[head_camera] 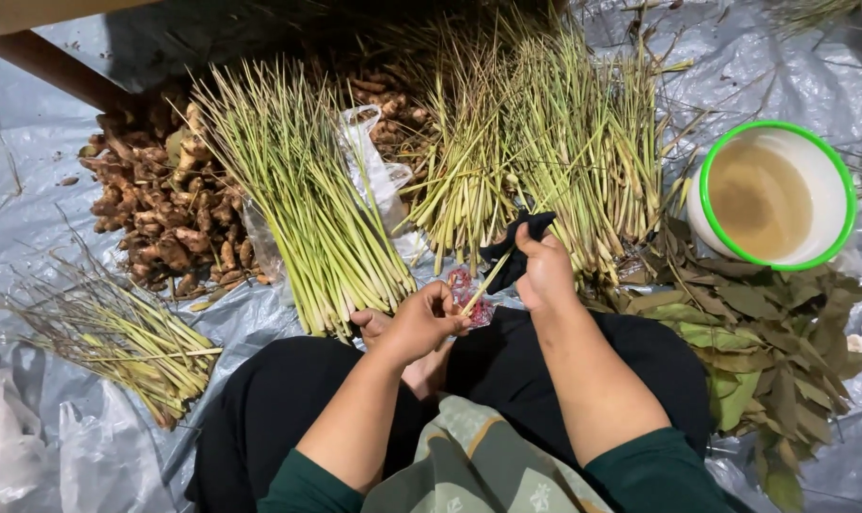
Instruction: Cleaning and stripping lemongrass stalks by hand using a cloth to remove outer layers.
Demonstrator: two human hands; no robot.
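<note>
My left hand grips the thick lower end of a lemongrass stalk above my lap. Higher up the same stalk, my right hand holds a dark cloth pressed against it. Under the hands lies a small heap of red rubber bands. Directly beyond my hands, two big fans of lemongrass stalks lie on the plastic sheet, one at the left and one at the right.
A pile of brown ginger-like roots lies at the far left, with more roots behind the stalks. Trimmed stalk scraps sit at the near left. A white basin with a green rim holds cloudy water. Dry green leaves are heaped on the right.
</note>
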